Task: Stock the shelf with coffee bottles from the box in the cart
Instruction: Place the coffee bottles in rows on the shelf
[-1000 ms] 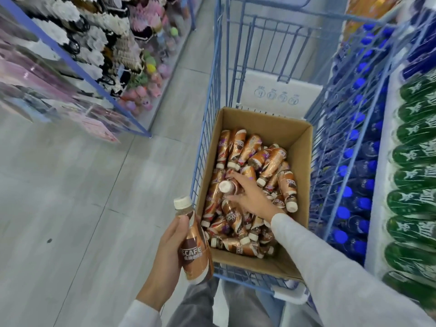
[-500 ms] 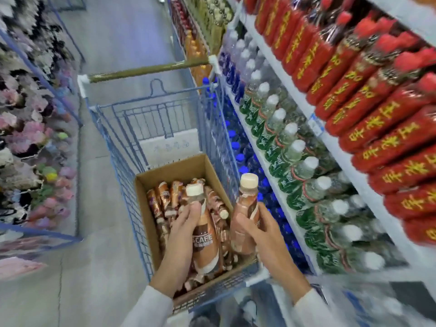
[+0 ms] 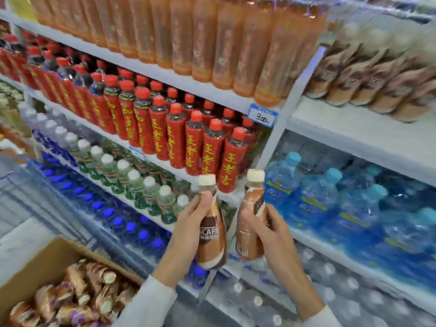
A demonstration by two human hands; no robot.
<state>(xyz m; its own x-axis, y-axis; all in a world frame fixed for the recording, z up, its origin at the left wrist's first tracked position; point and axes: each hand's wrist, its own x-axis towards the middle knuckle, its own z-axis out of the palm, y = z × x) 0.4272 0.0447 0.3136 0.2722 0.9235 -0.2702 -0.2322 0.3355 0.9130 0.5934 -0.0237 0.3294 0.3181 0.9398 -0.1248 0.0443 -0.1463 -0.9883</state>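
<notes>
Before us now stands the shelf point(image 3: 354, 128), no longer the cart; box point(image 3: 30, 267) dropped low-left. Our left hand point(image 3: 188, 227) and right hand point(image 3: 271, 232) each grip, clamped, a coffee bottle point(image 3: 211, 232), raised upright for stocking.

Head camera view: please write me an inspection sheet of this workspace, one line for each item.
Surface: white metal shelf at upper right, front part bare, brown bottles standing at its back.
Job's things: two brown plastic coffee bottles with cream caps, one in each hand, upright; brown cardboard box at lower left, more coffee bottles lying loose in it.
Clutter: nothing seen.
Grippers: left hand closed on left coffee bottle; right hand closed on right coffee bottle.
Cables: nothing seen.
Surroundings: red bottles with yellow characters, orange bottles, clear white-capped bottles, light blue water bottles, a price tag.
</notes>
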